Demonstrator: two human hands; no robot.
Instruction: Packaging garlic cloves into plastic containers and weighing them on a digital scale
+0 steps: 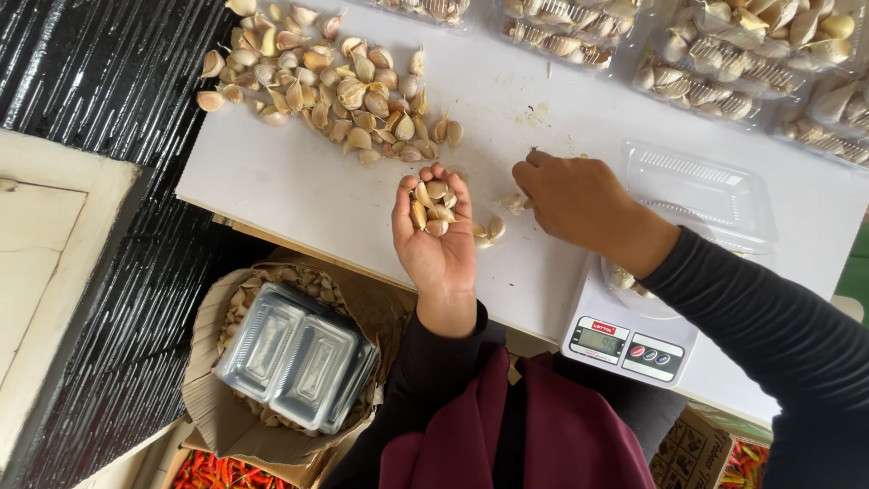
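Over the table [299, 181] — left hand [436, 237] palm-up, cupped

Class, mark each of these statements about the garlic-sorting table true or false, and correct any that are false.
1. The left hand cups several pale garlic cloves in its open palm. True.
2. The right hand rests palm-up, away from the white table. False: it is palm-down on the table.
3. A loose pile of garlic cloves lies on the table. True.
4. The white digital kitchen scale sits on the floor. False: it stands on the table.
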